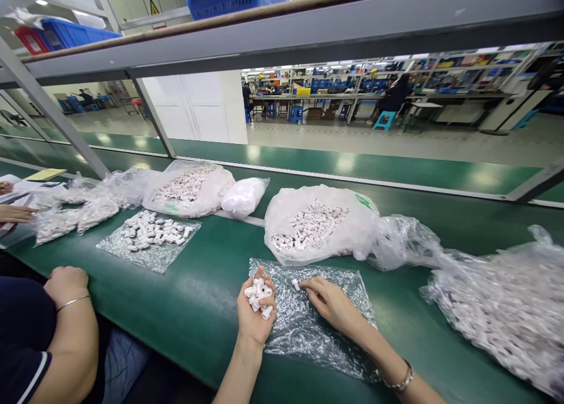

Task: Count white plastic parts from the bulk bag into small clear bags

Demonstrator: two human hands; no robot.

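My left hand [255, 310] is cupped palm up, its fingers curled around a handful of small white plastic fittings [259, 293]. Over the clear plastic bag [317, 345] lying flat on the bench, my right hand [328, 301] reaches in from the right. A single white fitting [295, 285] is at its fingertips, seemingly pinched between thumb and index finger. Just beyond both hands sits a large open bag [277, 216] full of loose white fittings.
At right lies a big clear bag [489, 310] packed with fittings. Further left, loose fittings [154, 231] rest on another flat bag, near a second open bag [215, 187]. A co-worker's arm [73, 322] rests at the left edge. A shelf beam [282, 31] crosses above the green bench [198, 298].
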